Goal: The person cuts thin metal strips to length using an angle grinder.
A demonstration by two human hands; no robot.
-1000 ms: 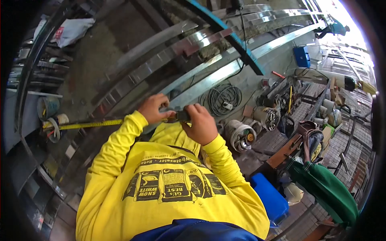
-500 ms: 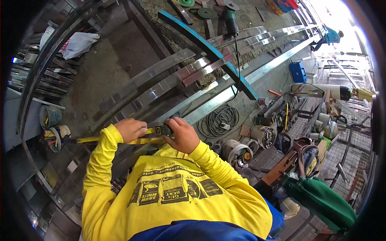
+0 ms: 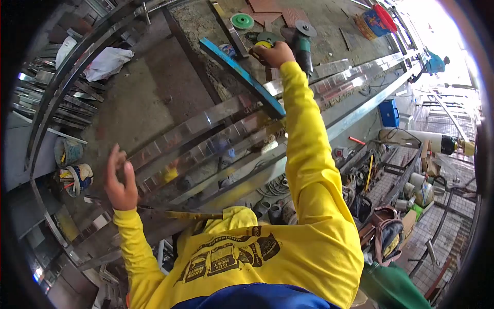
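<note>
My right hand (image 3: pixel 278 54) reaches far out over the work surface, its fingers closed on a yellow and black tape measure (image 3: pixel 261 47). Beside it lie a green angle grinder (image 3: pixel 303 54) and a dark disc (image 3: pixel 269 37). My left hand (image 3: pixel 121 181) is raised at the left, fingers apart, holding nothing. Long shiny metal tubes (image 3: pixel 195 121) run diagonally between my hands, and a blue bar (image 3: pixel 242 74) lies across them.
A green disc (image 3: pixel 242 21) and a red-rimmed bucket (image 3: pixel 375 23) are at the back. Two buckets (image 3: pixel 68 151) stand at the left. On the right are a blue box (image 3: pixel 389 113), a gas cylinder (image 3: pixel 418 140) and a backpack (image 3: pixel 386 232). A person (image 3: pixel 435 63) is far off.
My right hand has moved up and away with the tape measure, toward the grinder. My left hand has let go of the tape, opened and moved left.
</note>
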